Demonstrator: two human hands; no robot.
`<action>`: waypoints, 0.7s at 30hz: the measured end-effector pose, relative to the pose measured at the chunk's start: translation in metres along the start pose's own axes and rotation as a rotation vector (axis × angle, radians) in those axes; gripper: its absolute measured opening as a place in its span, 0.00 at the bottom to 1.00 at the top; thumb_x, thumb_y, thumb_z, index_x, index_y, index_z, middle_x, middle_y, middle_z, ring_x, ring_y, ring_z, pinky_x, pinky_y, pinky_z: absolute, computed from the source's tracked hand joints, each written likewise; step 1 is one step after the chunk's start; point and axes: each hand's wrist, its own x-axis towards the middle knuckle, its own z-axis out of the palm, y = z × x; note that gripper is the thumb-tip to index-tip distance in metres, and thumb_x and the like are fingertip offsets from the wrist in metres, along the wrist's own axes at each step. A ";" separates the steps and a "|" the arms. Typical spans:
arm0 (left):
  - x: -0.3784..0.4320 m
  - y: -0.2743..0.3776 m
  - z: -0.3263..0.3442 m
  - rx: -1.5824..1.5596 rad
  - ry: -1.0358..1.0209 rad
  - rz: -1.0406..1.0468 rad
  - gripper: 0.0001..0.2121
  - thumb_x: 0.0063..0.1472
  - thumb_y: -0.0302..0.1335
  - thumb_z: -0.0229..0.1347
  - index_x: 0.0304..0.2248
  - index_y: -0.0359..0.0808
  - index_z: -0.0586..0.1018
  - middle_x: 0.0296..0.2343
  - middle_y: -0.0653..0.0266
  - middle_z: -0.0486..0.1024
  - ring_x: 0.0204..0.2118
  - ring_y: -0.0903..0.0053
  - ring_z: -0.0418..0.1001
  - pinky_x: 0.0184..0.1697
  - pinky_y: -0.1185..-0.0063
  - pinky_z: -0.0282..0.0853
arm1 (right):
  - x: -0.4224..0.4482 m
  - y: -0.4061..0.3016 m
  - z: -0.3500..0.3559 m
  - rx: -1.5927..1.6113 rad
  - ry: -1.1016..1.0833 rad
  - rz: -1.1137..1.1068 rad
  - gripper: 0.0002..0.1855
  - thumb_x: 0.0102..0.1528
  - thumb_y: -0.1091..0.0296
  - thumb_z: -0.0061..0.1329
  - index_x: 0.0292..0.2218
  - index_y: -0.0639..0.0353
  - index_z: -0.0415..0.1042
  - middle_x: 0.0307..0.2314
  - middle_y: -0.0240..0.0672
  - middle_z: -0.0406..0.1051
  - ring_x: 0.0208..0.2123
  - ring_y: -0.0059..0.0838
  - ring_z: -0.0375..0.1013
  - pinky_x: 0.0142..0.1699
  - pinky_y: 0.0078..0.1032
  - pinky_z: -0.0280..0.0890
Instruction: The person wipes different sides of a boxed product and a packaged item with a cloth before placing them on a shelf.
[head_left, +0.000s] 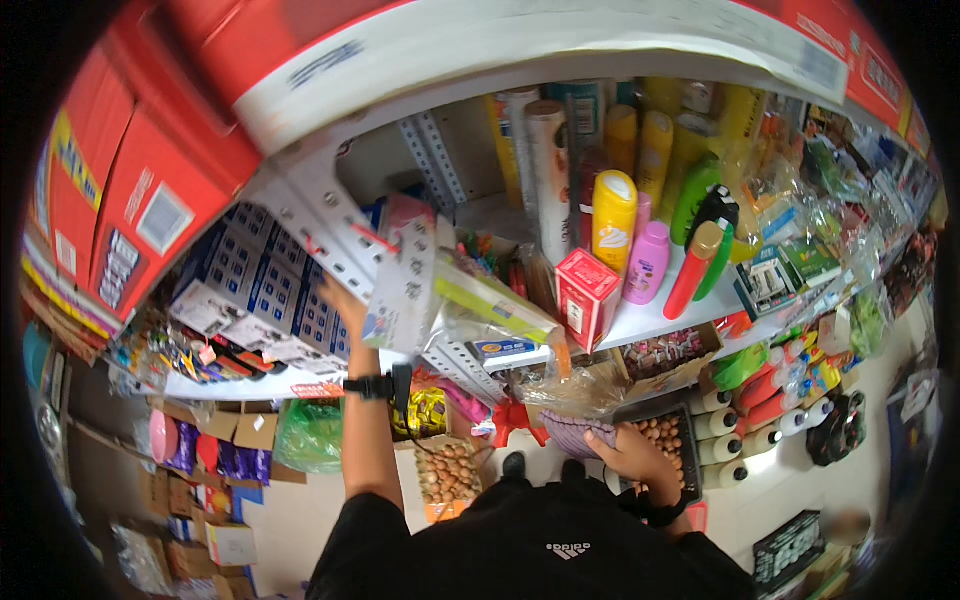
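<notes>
My left hand (343, 301) reaches up against the end of a stack of blue-and-white cartons (262, 274) on the shelf. Its fingers are partly hidden beside a perforated white metal shelf upright (330, 217), so their grip is unclear. Just right of that hand hang clear plastic packages (401, 281), one with a lime-green panel. My right hand (630, 454) is shut on a folded purple ribbed cloth (574, 433), held low in front of me. A red ribbon bow (517, 424) is beside the cloth.
Bottles stand on the right shelf, among them a yellow one (615, 217) and a pink one (646, 262), near a red box (587, 296). Red cartons (161, 217) sit overhead. Eggs on a tray (448, 474), a black crate (694, 450) and white jugs (716, 424) crowd the floor.
</notes>
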 end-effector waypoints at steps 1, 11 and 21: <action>0.011 -0.055 0.003 -0.062 0.050 0.100 0.30 0.50 0.39 0.56 0.48 0.28 0.63 0.40 0.47 0.66 0.47 0.56 0.59 0.50 0.65 0.50 | 0.001 -0.010 0.007 -0.034 -0.029 0.011 0.22 0.58 0.60 0.41 0.49 0.66 0.64 0.45 0.52 0.66 0.48 0.48 0.65 0.53 0.32 0.57; 0.080 0.072 0.044 -0.325 -0.237 -0.231 0.49 0.37 0.41 0.68 0.57 0.39 0.54 0.53 0.38 0.53 0.58 0.48 0.47 0.60 0.64 0.47 | 0.004 0.007 0.034 -0.239 0.146 0.357 0.26 0.56 0.54 0.46 0.46 0.69 0.65 0.41 0.55 0.68 0.46 0.47 0.66 0.52 0.32 0.57; 0.093 0.038 0.055 -0.519 -0.055 -0.247 0.30 0.56 0.37 0.56 0.55 0.36 0.61 0.49 0.44 0.64 0.53 0.54 0.61 0.55 0.68 0.55 | 0.051 -0.063 0.069 -0.446 0.011 0.266 0.20 0.60 0.58 0.40 0.39 0.70 0.70 0.28 0.41 0.72 0.32 0.27 0.68 0.40 0.26 0.62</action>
